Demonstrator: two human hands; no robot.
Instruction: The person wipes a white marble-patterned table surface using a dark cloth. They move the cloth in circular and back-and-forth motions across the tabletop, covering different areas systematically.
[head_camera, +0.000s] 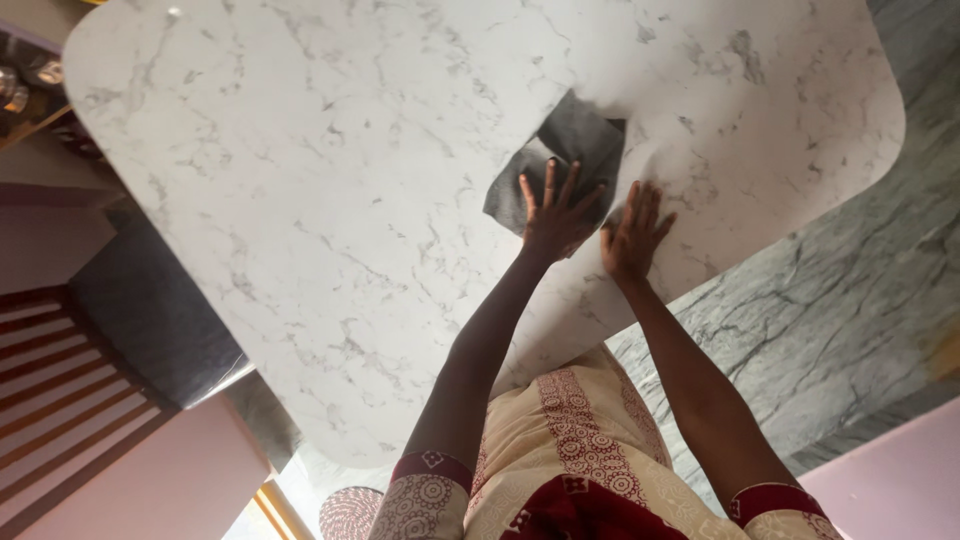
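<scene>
Head cam is all I've got here, looking straight down. Grey cloth (565, 160) lies a bit crumpled on the white marble table (300, 200), over toward the far right part of the top. Left hand (556, 215) is pressed flat on the cloth's near edge, fingers spread wide, not gripping anything. Right hand (633, 232) sits just beside it, palm down, fingers straight and together, touching the bare tabletop by the cloth's corner. Grey stone floor (840, 310) runs along the right, and a slatted wooden chair (60, 390) stands lower left.
</scene>
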